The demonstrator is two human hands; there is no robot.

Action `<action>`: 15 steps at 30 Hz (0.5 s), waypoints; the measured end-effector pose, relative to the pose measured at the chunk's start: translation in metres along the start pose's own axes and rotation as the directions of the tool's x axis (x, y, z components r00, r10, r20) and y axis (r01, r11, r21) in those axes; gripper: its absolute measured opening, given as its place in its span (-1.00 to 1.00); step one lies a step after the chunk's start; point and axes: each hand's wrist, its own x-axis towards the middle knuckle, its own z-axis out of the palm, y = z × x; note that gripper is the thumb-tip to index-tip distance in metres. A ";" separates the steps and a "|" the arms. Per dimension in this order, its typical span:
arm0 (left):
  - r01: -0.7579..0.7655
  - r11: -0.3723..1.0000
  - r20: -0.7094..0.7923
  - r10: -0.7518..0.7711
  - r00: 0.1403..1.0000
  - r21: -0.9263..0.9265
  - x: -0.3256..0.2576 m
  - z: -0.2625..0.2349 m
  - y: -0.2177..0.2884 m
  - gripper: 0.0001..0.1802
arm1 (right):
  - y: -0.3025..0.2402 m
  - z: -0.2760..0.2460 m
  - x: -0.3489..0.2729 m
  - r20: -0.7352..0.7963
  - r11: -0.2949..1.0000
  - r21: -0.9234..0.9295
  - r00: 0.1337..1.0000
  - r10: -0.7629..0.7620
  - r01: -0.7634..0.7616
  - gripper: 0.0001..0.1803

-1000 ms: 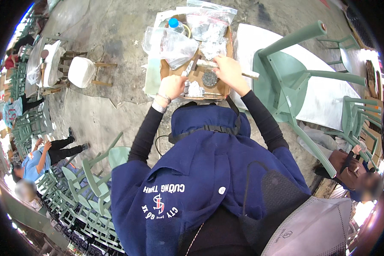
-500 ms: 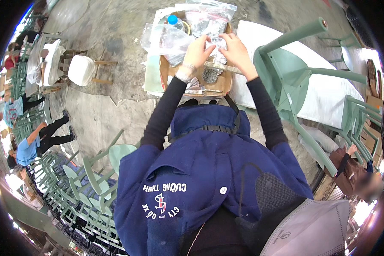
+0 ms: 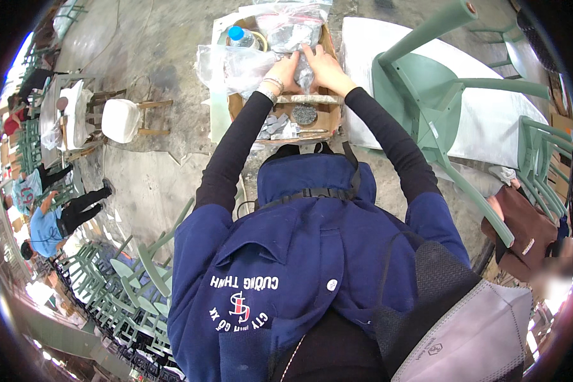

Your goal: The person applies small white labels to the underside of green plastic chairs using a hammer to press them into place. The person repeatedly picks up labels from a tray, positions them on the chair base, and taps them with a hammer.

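A: How do the hands sit?

B: Both arms reach forward, black sleeves out. The left hand [image 3: 285, 71] and right hand [image 3: 325, 69] meet, fingers closed on a clear plastic bag [image 3: 304, 75] of grey pieces, pinched between them over the cardboard box [image 3: 328, 118].

A: And around it?

B: The box sits on a small desk [image 3: 221, 121], with a blue-capped bottle [image 3: 242, 36] and more clear bags [image 3: 232, 66] at its far end. Concrete floor [image 3: 153, 172], green chairs [image 3: 430, 108] to the right, stacked ones lower left.

A: Anything unclear?

B: The fingertips are partly hidden by the bag, and its contents are hard to make out.
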 end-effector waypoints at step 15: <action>-0.096 0.972 -0.201 0.052 0.978 -0.216 0.010 -0.011 0.029 -0.59 | 0.007 -0.013 -0.025 -0.301 0.868 0.495 0.945 0.131 0.037 -0.66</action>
